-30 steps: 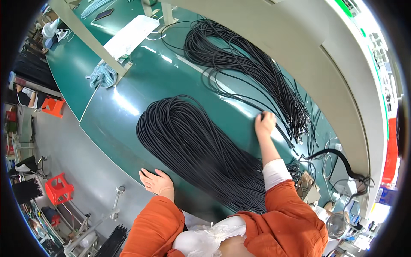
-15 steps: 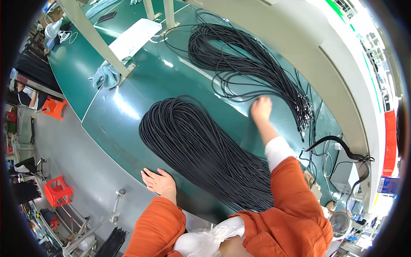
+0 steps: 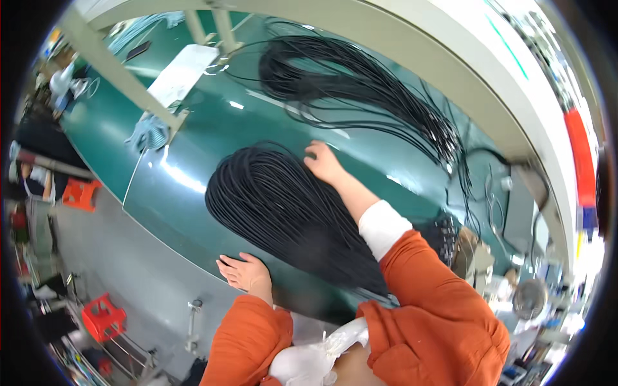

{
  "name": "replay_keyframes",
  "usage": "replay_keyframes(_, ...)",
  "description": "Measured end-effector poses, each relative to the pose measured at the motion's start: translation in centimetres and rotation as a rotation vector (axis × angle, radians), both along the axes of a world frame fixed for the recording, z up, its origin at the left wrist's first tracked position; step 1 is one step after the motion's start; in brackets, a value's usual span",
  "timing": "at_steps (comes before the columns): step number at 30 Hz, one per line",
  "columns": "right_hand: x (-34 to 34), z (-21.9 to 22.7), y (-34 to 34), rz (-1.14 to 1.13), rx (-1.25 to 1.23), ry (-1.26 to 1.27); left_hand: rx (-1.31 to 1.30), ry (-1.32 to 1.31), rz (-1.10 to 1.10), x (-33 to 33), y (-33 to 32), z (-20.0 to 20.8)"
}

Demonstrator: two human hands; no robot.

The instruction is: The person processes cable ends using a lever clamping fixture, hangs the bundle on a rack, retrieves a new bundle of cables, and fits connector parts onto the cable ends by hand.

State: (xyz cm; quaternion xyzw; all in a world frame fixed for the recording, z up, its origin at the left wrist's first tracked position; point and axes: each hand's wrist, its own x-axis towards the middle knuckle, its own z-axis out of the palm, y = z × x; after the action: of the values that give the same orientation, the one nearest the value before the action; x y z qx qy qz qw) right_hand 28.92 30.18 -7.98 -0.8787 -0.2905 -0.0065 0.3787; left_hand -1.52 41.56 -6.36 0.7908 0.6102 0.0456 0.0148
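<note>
Our left hand (image 3: 250, 275) lies spread, empty; right hand (image 3: 323, 162) half-curled at near cable bundle (image 3: 277, 206), we can't tell its hold.

Cable bundle (image 3: 277, 199) on table (image 3: 167, 209) — 2nd bundle (image 3: 373, 96) behind it, to R; cloth (image 3: 149, 133) L of both.

"What lies beyond the left hand (image 3: 248, 275)?"
"A blue cloth (image 3: 148, 134), then a white sheet (image 3: 182, 76) (farther off)."
"Elsewhere?"
"A red stool (image 3: 104, 318) left of that hand; a round fan (image 3: 530, 300) well right of the right hand (image 3: 326, 165)."
</note>
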Motion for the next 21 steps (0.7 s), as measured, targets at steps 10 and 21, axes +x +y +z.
replay_keyframes(10, -34.2, 16.2, -12.8, 0.219, 0.204, 0.11, 0.378, -0.152, -0.105, -0.1, 0.1, -2.9)
replay_keyframes(21, -64.1, 6.5, -35.7, -1.042, 0.37, 0.727, 0.103, -0.286, -0.999, -3.2, -3.9, 0.1)
